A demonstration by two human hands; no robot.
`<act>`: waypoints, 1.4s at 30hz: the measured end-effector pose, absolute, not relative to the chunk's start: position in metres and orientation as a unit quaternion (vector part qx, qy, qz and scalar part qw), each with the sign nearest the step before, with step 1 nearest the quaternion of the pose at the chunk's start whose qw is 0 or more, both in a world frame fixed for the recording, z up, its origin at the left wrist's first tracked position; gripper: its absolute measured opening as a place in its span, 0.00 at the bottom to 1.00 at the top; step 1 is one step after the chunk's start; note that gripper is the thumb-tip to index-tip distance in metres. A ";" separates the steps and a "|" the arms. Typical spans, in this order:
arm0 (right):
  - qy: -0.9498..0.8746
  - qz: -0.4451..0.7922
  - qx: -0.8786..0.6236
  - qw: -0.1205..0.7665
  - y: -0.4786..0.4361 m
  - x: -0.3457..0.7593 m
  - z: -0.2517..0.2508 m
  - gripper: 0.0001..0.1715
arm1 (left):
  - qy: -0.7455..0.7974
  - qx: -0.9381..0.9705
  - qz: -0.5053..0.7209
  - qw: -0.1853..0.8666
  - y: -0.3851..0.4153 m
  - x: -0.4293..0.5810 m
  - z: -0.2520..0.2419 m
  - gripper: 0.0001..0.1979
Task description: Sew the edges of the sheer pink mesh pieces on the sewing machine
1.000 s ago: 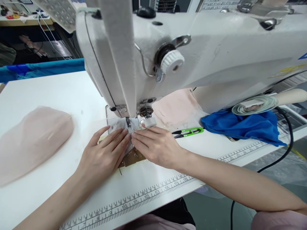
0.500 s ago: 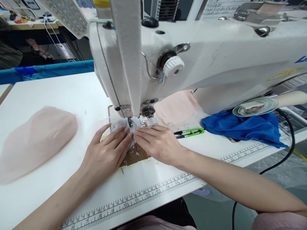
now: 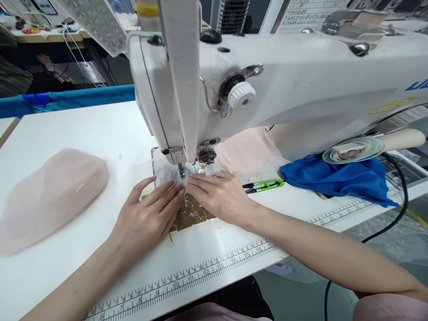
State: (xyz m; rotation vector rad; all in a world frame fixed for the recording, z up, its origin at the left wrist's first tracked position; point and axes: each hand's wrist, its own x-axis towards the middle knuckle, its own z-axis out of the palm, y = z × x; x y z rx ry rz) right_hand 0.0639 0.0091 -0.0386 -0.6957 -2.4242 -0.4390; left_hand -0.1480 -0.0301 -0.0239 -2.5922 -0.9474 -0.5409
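A white sewing machine [image 3: 160, 98] stands over a white table. Under its presser foot [image 3: 181, 169] lies a thin, see-through whitish fabric [image 3: 166, 173]. My left hand [image 3: 150, 209] lies on the near left part of this fabric, palm down, fingers spread and nothing gripped. Just right of the foot, my right hand [image 3: 220, 196] has its fingers pressed together at the fabric's edge; its fingertips touch the material, and the thumb is hidden. A brown plate [image 3: 190, 214] shows between the hands. On the left rests a sheer pink fabric piece [image 3: 56, 196].
Pink fabric [image 3: 249, 149] lies behind my right hand. Green thread snips [image 3: 265, 185] sit right of it, beside a blue cloth [image 3: 341, 178] and a rolled pale strip [image 3: 349, 154]. A printed ruler [image 3: 187, 281] runs along the table's front edge.
Both hands have shifted very slightly at the presser foot, the left one a little down and the right one a little up. The view has moved slightly.
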 end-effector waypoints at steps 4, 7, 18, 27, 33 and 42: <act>-0.907 -0.128 -0.270 0.297 0.007 0.067 -0.038 0.16 | -0.323 -0.912 -0.182 0.177 -0.034 -0.149 -0.022 0.16; -0.911 -0.136 -0.259 0.292 0.007 0.068 -0.036 0.17 | -0.325 -0.914 -0.163 0.179 -0.036 -0.149 -0.021 0.16; -0.908 -0.175 -0.250 0.288 0.007 0.068 -0.038 0.18 | -0.327 -0.910 -0.188 0.174 -0.032 -0.149 -0.022 0.15; -0.915 -0.158 -0.256 0.270 0.010 0.066 -0.038 0.18 | -0.357 -0.895 -0.204 0.170 -0.033 -0.146 -0.025 0.13; -0.909 -0.175 -0.267 0.269 0.012 0.065 -0.038 0.19 | -0.361 -0.892 -0.206 0.180 -0.035 -0.144 -0.024 0.11; -0.914 -0.169 -0.295 0.221 0.015 0.064 -0.037 0.20 | -0.362 -0.895 -0.191 0.179 -0.029 -0.147 -0.025 0.14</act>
